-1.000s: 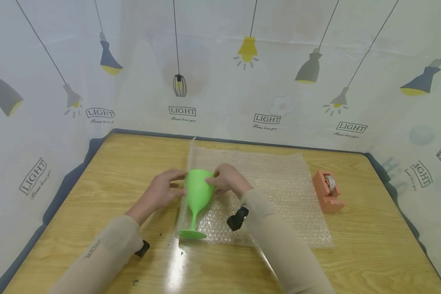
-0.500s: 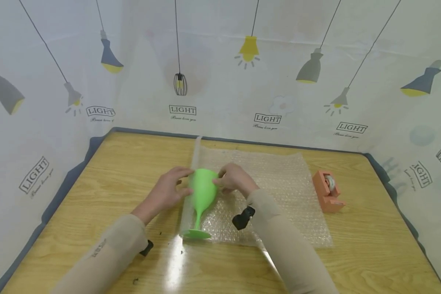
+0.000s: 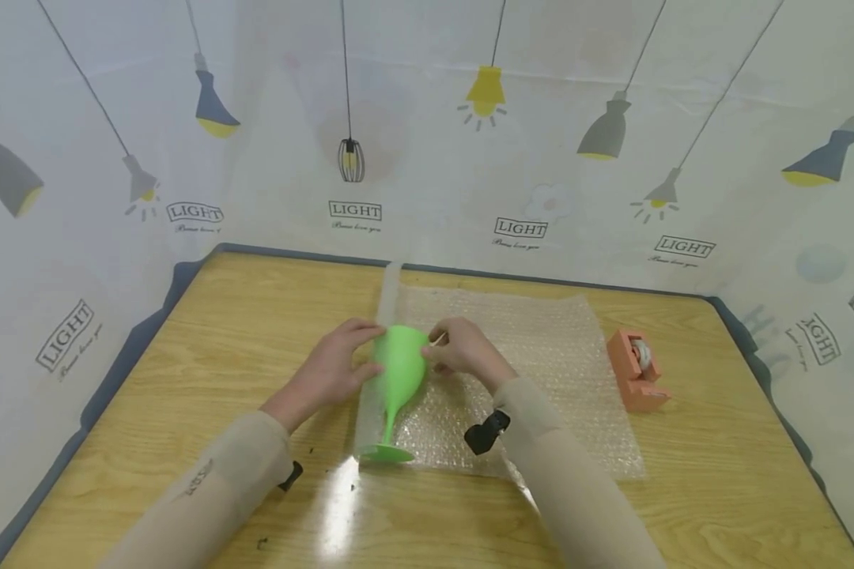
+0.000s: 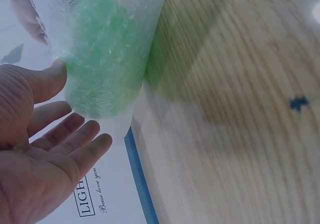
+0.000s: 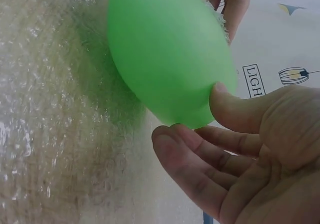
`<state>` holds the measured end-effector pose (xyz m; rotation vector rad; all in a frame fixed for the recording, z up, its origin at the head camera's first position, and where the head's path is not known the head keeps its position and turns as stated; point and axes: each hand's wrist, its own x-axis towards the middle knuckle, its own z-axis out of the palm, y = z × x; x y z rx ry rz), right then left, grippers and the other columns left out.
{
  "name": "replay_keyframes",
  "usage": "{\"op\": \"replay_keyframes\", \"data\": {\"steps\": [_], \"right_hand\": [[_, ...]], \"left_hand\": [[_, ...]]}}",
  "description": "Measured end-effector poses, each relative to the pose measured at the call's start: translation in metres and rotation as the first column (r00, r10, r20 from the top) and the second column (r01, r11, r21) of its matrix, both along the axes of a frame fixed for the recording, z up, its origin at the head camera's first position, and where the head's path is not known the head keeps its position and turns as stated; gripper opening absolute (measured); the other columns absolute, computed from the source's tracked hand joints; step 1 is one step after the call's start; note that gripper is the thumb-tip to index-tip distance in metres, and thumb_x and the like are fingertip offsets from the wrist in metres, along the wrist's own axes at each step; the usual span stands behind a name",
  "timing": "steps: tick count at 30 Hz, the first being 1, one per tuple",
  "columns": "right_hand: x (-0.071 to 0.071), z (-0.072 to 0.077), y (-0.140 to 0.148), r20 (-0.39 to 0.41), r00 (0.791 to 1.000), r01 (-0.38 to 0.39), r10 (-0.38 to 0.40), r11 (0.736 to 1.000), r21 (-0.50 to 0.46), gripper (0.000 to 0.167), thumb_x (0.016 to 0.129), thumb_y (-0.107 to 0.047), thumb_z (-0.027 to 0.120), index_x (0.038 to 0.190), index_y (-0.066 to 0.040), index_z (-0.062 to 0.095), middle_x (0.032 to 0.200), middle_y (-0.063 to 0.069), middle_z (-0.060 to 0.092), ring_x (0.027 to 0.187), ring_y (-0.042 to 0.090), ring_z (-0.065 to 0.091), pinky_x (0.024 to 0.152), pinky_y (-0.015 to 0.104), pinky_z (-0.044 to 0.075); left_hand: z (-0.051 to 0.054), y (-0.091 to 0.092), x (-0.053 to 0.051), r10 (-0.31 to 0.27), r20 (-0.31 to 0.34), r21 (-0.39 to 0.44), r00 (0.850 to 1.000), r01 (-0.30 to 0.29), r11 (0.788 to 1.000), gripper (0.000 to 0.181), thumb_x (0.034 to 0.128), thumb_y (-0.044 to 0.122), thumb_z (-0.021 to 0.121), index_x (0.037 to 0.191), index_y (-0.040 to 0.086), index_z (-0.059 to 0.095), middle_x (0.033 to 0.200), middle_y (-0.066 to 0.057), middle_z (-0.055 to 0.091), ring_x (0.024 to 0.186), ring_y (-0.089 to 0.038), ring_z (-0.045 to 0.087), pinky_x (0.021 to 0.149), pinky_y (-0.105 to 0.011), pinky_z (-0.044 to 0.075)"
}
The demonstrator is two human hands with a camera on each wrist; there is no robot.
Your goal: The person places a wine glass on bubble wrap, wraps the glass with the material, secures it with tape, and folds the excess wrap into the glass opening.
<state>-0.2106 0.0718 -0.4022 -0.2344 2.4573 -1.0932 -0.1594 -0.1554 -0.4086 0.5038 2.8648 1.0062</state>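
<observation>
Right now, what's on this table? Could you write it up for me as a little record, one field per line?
Main item: green goblet, lying on its side, base toward the person
Wrapping: bubble wrap under the goblet, left edge folded up against it
Left grip: left hand, thumb touching the folded wrap
Right grip: right hand, thumb touching the goblet near its rim
Nearby: orange tape dispenser, beside the wrap's right edge
Surface: wooden table

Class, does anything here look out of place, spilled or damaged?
Small dark specks dot the yellow-brown wooden table beside the beige left sleeve; against plain wood they look stray, though too tiny to identify. Nothing appears spilled, and the bright green stemmed goblet shows no visible damage.
</observation>
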Motion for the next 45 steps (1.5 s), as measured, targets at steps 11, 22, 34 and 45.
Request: {"op": "replay_keyframes", "data": {"steps": [11, 22, 34, 45], "right_hand": [[0.006, 0.004, 0.004, -0.070, 0.996, -0.050, 0.051, 0.999, 0.015, 0.036, 0.097, -0.014, 0.073, 0.126, 0.006, 0.064, 0.100, 0.019, 0.073, 0.082, 0.033, 0.074, 0.073, 0.040, 0.064], [0.010, 0.010, 0.005, 0.014, 1.000, -0.028, 0.028, 0.999, -0.044, 0.047, 0.099, -0.021, 0.071, 0.134, 0.007, 0.058, 0.102, 0.020, 0.073, 0.076, 0.025, 0.075, 0.078, 0.040, 0.064], [0.015, 0.011, 0.003, -0.017, 1.000, 0.016, -0.016, 1.000, 0.026, 0.062, 0.092, -0.046, 0.076, 0.119, 0.009, 0.064, 0.102, 0.019, 0.071, 0.077, 0.027, 0.074, 0.078, 0.041, 0.063], [0.013, 0.008, 0.011, 0.020, 1.000, 0.017, -0.018, 0.999, 0.042, 0.061, 0.092, -0.048, 0.076, 0.118, 0.006, 0.065, 0.094, 0.011, 0.072, 0.082, 0.028, 0.074, 0.083, 0.042, 0.061]], "left_hand": [[0.004, 0.007, -0.001, -0.038, 0.003, -0.021, 0.999, 0.038, 0.999, 0.065, 0.0934, 0.018, 0.076, 0.151, 0.004, 0.050, 0.152, -0.015, 0.049, 0.140, -0.037, 0.048, 0.118, -0.054, 0.039], [0.007, 0.015, -0.002, -0.083, -0.017, -0.029, 0.996, 0.082, 0.996, 0.065, 0.0930, 0.018, 0.077, 0.150, 0.003, 0.050, 0.152, -0.016, 0.048, 0.140, -0.037, 0.047, 0.118, -0.053, 0.039], [0.008, 0.025, -0.003, -0.111, -0.043, -0.028, 0.993, 0.110, 0.994, 0.063, 0.0931, 0.019, 0.077, 0.149, 0.002, 0.052, 0.149, -0.016, 0.050, 0.137, -0.036, 0.050, 0.117, -0.050, 0.041], [0.009, 0.036, -0.004, -0.115, -0.045, -0.034, 0.992, 0.114, 0.993, 0.062, 0.0933, 0.022, 0.078, 0.148, 0.005, 0.054, 0.148, -0.011, 0.051, 0.138, -0.030, 0.049, 0.119, -0.046, 0.040]]}}
